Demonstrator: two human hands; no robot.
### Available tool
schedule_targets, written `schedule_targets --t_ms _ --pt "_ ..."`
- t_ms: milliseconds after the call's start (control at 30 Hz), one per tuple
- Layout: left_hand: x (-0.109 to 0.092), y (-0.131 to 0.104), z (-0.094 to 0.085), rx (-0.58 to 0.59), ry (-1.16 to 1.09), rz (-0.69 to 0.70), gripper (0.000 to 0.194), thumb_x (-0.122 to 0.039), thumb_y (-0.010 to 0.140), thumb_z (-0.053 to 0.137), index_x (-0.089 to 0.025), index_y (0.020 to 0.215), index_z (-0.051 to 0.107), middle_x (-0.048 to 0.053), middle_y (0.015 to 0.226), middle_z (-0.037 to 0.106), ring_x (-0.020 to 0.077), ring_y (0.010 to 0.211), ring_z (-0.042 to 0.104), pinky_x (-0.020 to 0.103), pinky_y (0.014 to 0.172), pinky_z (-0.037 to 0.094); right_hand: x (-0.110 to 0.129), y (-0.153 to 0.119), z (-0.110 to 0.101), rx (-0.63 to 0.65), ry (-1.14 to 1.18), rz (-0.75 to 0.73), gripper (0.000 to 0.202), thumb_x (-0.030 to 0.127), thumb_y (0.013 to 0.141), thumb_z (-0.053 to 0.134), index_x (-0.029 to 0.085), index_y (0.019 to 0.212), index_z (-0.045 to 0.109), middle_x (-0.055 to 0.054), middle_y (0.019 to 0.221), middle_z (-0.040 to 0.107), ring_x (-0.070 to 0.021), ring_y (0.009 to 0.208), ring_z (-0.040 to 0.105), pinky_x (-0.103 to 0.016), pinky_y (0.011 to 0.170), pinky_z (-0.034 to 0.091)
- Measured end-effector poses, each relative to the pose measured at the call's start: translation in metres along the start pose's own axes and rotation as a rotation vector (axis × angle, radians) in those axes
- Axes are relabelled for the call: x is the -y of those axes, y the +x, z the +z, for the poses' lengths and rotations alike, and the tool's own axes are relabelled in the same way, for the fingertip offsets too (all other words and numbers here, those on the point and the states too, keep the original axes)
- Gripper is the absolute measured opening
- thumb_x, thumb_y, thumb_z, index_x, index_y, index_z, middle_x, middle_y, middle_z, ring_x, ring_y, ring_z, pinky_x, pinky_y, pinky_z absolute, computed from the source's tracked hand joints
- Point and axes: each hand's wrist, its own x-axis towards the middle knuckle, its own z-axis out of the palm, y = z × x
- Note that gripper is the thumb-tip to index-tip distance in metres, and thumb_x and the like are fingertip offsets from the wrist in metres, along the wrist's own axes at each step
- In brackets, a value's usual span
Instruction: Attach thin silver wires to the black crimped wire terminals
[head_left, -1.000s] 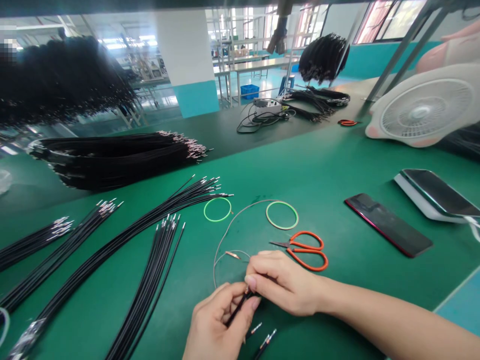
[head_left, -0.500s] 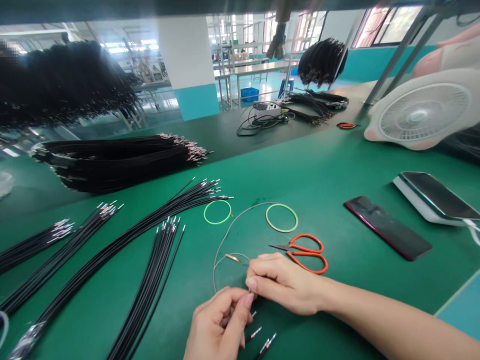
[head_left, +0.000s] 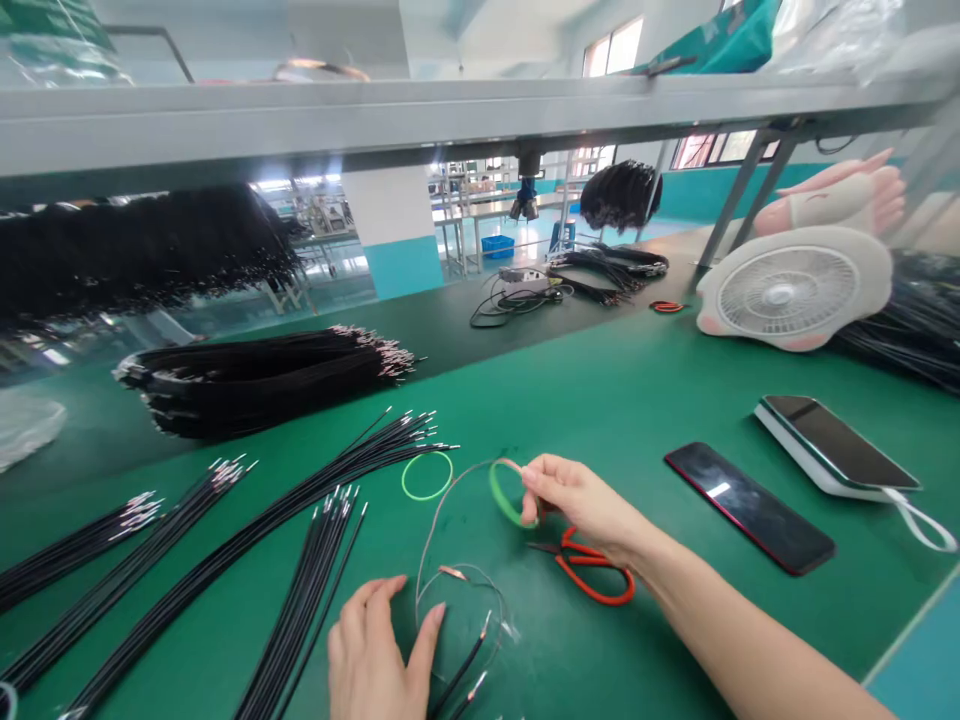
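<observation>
My right hand [head_left: 574,497] pinches a thin green ring [head_left: 501,503] between thumb and fingers, raised a little and blurred by motion. From the ring's top, a thin greyish wire [head_left: 429,540] curves left and down across the green mat [head_left: 645,390], making a loop with a copper-coloured piece [head_left: 451,572] on it. My left hand [head_left: 379,650] rests near that wire, fingers apart and holding nothing. Close to its right are black cables [head_left: 466,664] with stripped, shiny ends. Orange-handled scissors [head_left: 600,592] lie below my right hand. A second green ring [head_left: 405,483] lies flat farther left.
Bundles of black cables [head_left: 300,600] spread over the left side, with a thick black cable coil [head_left: 247,385] behind. To the right lie a dark phone [head_left: 750,510] and another device on a white base [head_left: 836,440]. A white fan [head_left: 787,290] stands behind. A shelf beam [head_left: 450,110] crosses above.
My hands were together over the wire; they have parted. The right went up and took the green ring off the mat; the left opened. The view has tilted upward.
</observation>
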Motion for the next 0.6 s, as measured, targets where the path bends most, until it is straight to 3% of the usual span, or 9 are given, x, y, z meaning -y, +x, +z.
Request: schedule_targets --t_ms 67,167,333,500,600 --pt "0.016 0.005 0.004 0.03 0.057 0.027 0.039 -0.053 0.081 0.053 -0.018 0.095 0.064 0.014 0.098 0.063 0.035 0.094 0.057 0.052 0.084 0.044 0.007 -0.005 0.004 0.103 0.174 0.046 0.045 0.065 0.081 0.054 0.02 0.081 0.049 0.001 0.064 0.06 -0.0147 0.061 0.057 -0.03 0.064 0.046" --pt "0.028 0.01 0.005 0.089 0.048 -0.059 0.03 -0.048 0.082 0.05 -0.021 0.083 0.062 0.015 0.093 0.066 0.0365 0.09 0.058 0.052 0.082 0.044 0.013 -0.01 0.008 0.198 0.364 0.11 0.046 0.064 0.078 0.061 0.019 0.082 0.051 0.0 0.065 0.062 -0.0157 0.066 0.063 -0.031 0.065 0.05" --pt "0.029 0.015 -0.005 0.124 -0.028 -0.197 0.031 -0.05 0.085 0.044 -0.022 0.089 0.059 0.013 0.09 0.07 0.0323 0.086 0.064 0.044 0.076 0.048 0.016 -0.013 0.011 0.292 0.734 0.262 0.037 0.048 0.075 0.074 0.014 0.081 0.06 -0.005 0.075 0.072 -0.0158 0.074 0.069 -0.03 0.074 0.051" --pt "0.03 0.02 -0.016 0.199 -0.248 -0.418 0.039 -0.058 0.081 0.05 -0.022 0.096 0.056 0.008 0.085 0.075 0.0293 0.084 0.069 0.039 0.076 0.048 0.02 -0.015 0.014 0.326 0.813 0.257 0.038 0.046 0.072 0.078 0.012 0.079 0.063 -0.006 0.077 0.075 -0.0178 0.075 0.071 -0.035 0.081 0.051" --pt "0.028 0.021 -0.018 0.193 -0.282 -0.443 0.044 -0.061 0.078 0.054 -0.021 0.094 0.057 0.008 0.082 0.076 0.0304 0.083 0.07 0.039 0.077 0.048 0.021 -0.015 0.015 0.339 0.82 0.237 0.039 0.046 0.072 0.078 0.011 0.079 0.062 -0.007 0.077 0.075 -0.0179 0.075 0.072 -0.039 0.087 0.05"
